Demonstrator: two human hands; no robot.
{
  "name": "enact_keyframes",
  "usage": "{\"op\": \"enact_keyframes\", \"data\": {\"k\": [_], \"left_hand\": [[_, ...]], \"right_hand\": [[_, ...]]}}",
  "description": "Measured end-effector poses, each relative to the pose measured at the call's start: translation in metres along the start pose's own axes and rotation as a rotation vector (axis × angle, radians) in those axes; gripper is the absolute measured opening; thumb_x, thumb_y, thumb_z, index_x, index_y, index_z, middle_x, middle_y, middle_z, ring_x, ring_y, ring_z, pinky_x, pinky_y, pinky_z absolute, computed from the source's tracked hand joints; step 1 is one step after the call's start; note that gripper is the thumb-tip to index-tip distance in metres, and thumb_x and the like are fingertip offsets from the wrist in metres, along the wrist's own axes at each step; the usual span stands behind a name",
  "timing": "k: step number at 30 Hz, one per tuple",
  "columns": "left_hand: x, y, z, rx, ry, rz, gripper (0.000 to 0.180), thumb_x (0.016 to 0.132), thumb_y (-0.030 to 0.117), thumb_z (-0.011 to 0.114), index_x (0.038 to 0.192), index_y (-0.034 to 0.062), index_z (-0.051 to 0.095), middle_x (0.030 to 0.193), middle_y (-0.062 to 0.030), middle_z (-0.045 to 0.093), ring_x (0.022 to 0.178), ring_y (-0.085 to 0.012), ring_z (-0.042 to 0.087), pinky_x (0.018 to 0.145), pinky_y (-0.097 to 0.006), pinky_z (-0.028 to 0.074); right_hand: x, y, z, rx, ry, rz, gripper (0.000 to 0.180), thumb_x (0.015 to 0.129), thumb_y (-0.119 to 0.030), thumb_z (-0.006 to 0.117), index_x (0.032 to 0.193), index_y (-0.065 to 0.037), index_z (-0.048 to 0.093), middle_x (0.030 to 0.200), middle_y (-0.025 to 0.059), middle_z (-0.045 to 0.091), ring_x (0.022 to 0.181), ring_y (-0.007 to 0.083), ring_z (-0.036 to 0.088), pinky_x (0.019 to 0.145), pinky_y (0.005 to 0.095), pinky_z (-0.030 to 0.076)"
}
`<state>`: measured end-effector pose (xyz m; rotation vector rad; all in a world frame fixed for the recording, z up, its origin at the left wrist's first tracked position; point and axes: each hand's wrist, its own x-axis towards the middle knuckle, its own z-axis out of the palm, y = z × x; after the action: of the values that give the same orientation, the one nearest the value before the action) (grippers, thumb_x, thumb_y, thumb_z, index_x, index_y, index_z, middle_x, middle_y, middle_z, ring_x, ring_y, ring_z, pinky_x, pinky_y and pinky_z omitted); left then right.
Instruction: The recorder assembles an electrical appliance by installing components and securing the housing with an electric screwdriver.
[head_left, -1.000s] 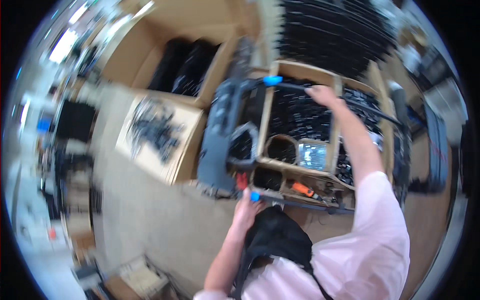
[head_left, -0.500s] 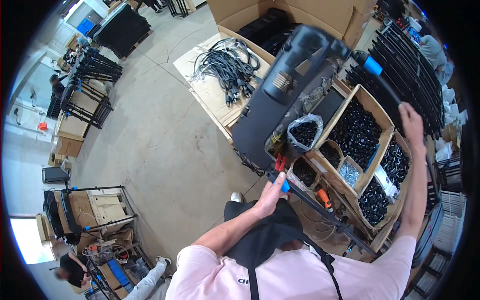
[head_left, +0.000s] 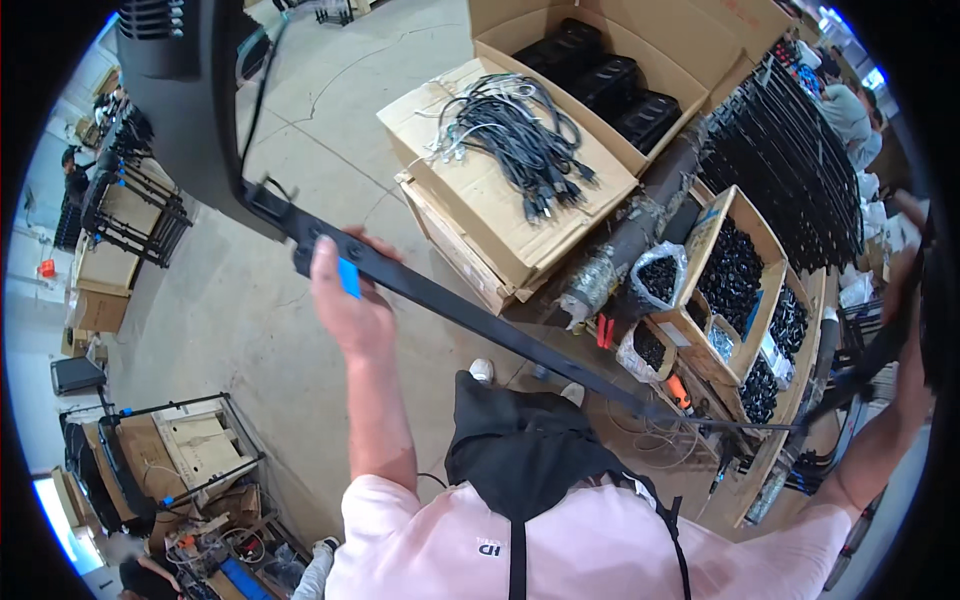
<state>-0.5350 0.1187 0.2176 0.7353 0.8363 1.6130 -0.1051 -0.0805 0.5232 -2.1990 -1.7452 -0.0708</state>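
Note:
A black metal frame with a large black plastic housing (head_left: 185, 120) is held up across my front, the housing at the far left. My left hand (head_left: 352, 295) is wrapped round the frame's long bar (head_left: 480, 325) beside the housing, at a strip of blue tape (head_left: 347, 277). The bar slopes down to the right, past my apron. At the far right, my right hand (head_left: 908, 235) is raised by a dark, blurred tube (head_left: 880, 350) of the frame. Its fingers are smeared and partly hidden, but it appears to grip this tube.
Bundled black cables (head_left: 520, 140) lie on a cardboard box (head_left: 480, 240) ahead. Behind it, an open carton (head_left: 690, 85) contains black plastic parts. At right, wooden bins (head_left: 765, 250) hold small black parts, near an orange-handled tool (head_left: 679, 393) and stacked black tubes (head_left: 780, 160).
The frame has been lifted off the bench and swung left, its housing moving from above the bins to the far upper left. My left hand rose leftward; my right hand moved farther right.

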Motion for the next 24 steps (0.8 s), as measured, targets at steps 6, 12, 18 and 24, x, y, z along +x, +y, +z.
{"op": "enact_keyframes", "data": {"k": [6, 12, 18, 24], "left_hand": [[0.126, 0.03, -0.069, 0.272, 0.079, 0.031, 0.042, 0.105, 0.036, 0.06, 0.12, -0.0032, 0.063, 0.091, -0.0163, 0.073, 0.08, -0.0277, 0.073, 0.075, -0.042, 0.059], [0.186, -0.034, -0.101, 0.339, 0.011, -0.158, 0.035, 0.102, 0.032, 0.067, 0.119, 0.0012, 0.063, 0.1, -0.0169, 0.076, 0.08, -0.0285, 0.076, 0.07, -0.04, 0.062], [0.228, -0.038, -0.095, 0.328, -0.024, -0.148, 0.029, 0.101, 0.027, 0.068, 0.113, 0.0017, 0.062, 0.097, -0.0176, 0.076, 0.072, -0.0276, 0.075, 0.066, -0.04, 0.063], [0.276, 0.005, -0.074, 0.388, -0.042, -0.03, 0.026, 0.1, 0.026, 0.069, 0.109, 0.0017, 0.065, 0.092, -0.0141, 0.076, 0.073, -0.0257, 0.076, 0.064, -0.036, 0.059]], "right_hand": [[-0.022, -0.071, 0.141, 0.52, -0.193, 0.015, 0.023, 0.096, -0.001, 0.061, 0.119, 0.0, 0.059, 0.117, 0.0094, 0.063, 0.087, 0.0125, 0.06, 0.082, 0.0299, 0.052], [-0.047, -0.103, 0.212, 0.515, -0.265, 0.07, 0.024, 0.087, -0.005, 0.075, 0.104, -0.005, 0.058, 0.098, 0.0046, 0.06, 0.087, 0.0169, 0.06, 0.079, 0.0347, 0.051], [-0.019, -0.131, 0.202, 0.482, -0.379, 0.06, 0.026, 0.089, -0.003, 0.075, 0.108, -0.004, 0.058, 0.094, 0.0045, 0.062, 0.085, 0.0167, 0.062, 0.075, 0.0332, 0.052], [0.002, -0.155, 0.203, 0.726, -0.299, 0.12, 0.03, 0.09, 0.002, 0.076, 0.113, -0.001, 0.058, 0.097, 0.0071, 0.066, 0.089, 0.0161, 0.067, 0.078, 0.031, 0.056]]}}
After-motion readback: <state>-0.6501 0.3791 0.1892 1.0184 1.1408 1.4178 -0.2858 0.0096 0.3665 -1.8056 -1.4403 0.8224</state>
